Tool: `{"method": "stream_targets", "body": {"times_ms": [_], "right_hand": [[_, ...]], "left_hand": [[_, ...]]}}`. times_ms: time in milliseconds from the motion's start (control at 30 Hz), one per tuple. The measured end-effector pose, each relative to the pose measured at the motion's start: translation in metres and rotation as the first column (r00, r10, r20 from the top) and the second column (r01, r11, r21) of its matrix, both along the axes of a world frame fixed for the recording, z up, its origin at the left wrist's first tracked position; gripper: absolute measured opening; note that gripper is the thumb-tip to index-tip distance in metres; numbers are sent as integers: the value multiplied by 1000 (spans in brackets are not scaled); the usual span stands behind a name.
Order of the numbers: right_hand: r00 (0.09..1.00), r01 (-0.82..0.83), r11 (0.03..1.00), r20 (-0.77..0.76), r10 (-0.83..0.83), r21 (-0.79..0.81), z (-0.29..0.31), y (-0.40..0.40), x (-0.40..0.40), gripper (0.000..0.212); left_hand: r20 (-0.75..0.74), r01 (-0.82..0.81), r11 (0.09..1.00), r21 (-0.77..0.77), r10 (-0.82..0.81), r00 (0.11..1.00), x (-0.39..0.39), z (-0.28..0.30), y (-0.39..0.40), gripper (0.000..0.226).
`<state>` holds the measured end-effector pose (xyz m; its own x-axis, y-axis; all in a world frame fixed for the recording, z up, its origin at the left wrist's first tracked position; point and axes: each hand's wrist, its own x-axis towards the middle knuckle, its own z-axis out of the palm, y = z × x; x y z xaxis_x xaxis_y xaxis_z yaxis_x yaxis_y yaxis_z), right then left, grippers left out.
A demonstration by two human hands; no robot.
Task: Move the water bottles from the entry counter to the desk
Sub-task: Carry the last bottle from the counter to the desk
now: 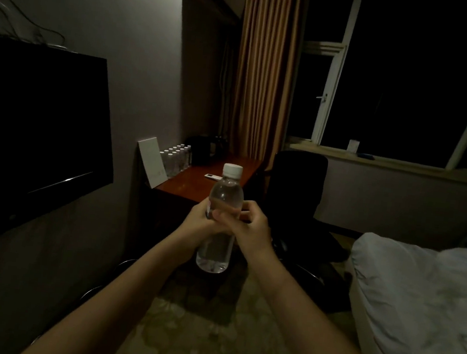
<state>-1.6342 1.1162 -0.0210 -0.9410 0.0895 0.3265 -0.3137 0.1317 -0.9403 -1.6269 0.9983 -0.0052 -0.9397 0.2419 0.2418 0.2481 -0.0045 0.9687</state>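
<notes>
While 2 hands, left hand (203,217), right hand (246,222), grip its middle, water bottle (223,204) upright between them

Dim hotel room: bed (416,299), wall television (34,130), desk (211,180), curtain (263,69).

Two hands, the left hand (203,217) and the right hand (246,223), hold one water bottle (222,204) between them. Beyond the hands, on the worktop (211,180), stands a cluster of small bottles (177,156); about ten white caps show, the exact number unclear. One remote (212,176) lies there, one kettle (202,150), one white card (152,161). One chair (295,184) stands right of it.
</notes>
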Motion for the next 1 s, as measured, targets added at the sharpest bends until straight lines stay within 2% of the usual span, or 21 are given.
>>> {"method": "stream_targets", "body": {"times_ms": [133,333,567,700,867,1000], "right_hand": [[1000,5,1000,19,-6,8,-3,38,-97,33],[999,-11,1000,39,10,19,0,84,-253,29],[998,-52,999,30,53,-15,6,121,-424,34],[992,-118,993,46,118,-14,-6,137,-525,38],[969,-228,973,104,224,32,-14,146,-651,64],[944,-307,949,150,294,68,-15,139,-745,61]], "left_hand": [[-12,12,1000,3,-12,1000,-101,-8,35,41],[-19,19,999,31,-18,1000,-258,-6,80,38],[-2,-35,999,6,35,999,-425,3,120,28],[5,-105,994,11,105,994,-525,-12,136,32],[42,-240,970,20,239,970,-642,-27,146,31],[89,-341,940,14,338,937,-729,-32,138,33]]}}
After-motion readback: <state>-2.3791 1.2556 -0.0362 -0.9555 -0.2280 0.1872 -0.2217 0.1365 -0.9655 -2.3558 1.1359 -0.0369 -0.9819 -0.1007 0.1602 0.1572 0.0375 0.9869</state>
